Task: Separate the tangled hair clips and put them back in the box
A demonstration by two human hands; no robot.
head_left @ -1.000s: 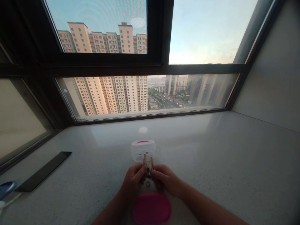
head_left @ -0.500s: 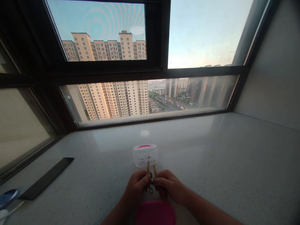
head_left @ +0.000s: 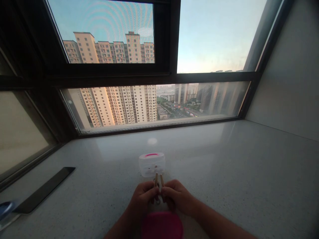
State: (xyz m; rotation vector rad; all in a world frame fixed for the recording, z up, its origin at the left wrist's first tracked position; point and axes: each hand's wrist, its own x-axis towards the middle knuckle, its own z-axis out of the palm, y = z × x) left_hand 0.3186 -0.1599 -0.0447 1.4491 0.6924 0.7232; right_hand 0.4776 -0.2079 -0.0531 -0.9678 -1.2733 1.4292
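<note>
Thumb and fingers of my left hand (head_left: 147, 192) are closed on a short, pale wooden stick (head_left: 156, 179). Another such stick (head_left: 161, 180) is pinched in my right hand (head_left: 178, 192). Both point away from me, their tips close together but apart; their lower ends are hidden by my fingers. Between and below the hands lie small ring-shaped pieces, one a greyish ring (head_left: 158, 200). Just beyond the stick tips is a translucent plastic box (head_left: 147, 163) with a pink strip on top. A pink rounded object (head_left: 161, 225) sits nearest me, below my hands.
The speckled pale sill (head_left: 224, 166) runs up to a dark-framed window (head_left: 139, 129). At the left lies a dark flat strip (head_left: 45, 191), with a blue rounded object (head_left: 6, 209) at its near end. A plain wall (head_left: 289, 93) bounds the right side.
The whole view has shifted slightly, so things sit a little further left. Both hands keep hold of their sticks, whose tips are somewhat closer together.
</note>
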